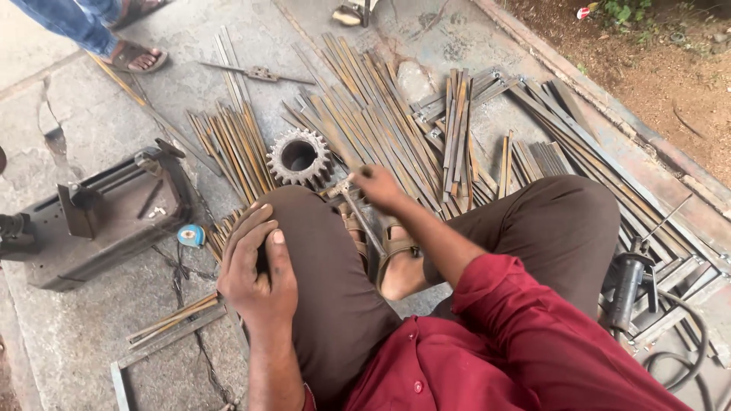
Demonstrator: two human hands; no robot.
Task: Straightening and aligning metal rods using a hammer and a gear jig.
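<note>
- Plainly, the right hand [378, 186] is closed around the handle of a hammer [358, 213], whose small steel head sits just in front of the person's knee, above the sandalled foot [396, 251].
- Judging by its look, the hammer is stiff and head-heavy; the grip near the top of the handle, close to the head, would give control rather than swing.
- Its handle looks like dull grey metal, thin and straight, so it may slip in a sweaty palm.
- The left hand [259, 266] lies curled over the left knee, fingers bent; something dark seems to show under them, but I cannot tell whether it is held.
- Just beyond the knees a rusty toothed gear [299, 157] lies flat on the concrete floor [68, 327]; it looks heavy and rigid, with edges that could bite.
- Flat steel strips [381, 114] lie fanned in bundles around it, thin, rust-brown, hard-edged, probably springy along their length.
- A dark metal box [106, 213] stands to the left, a small tape measure [191, 235] beside it.
</note>
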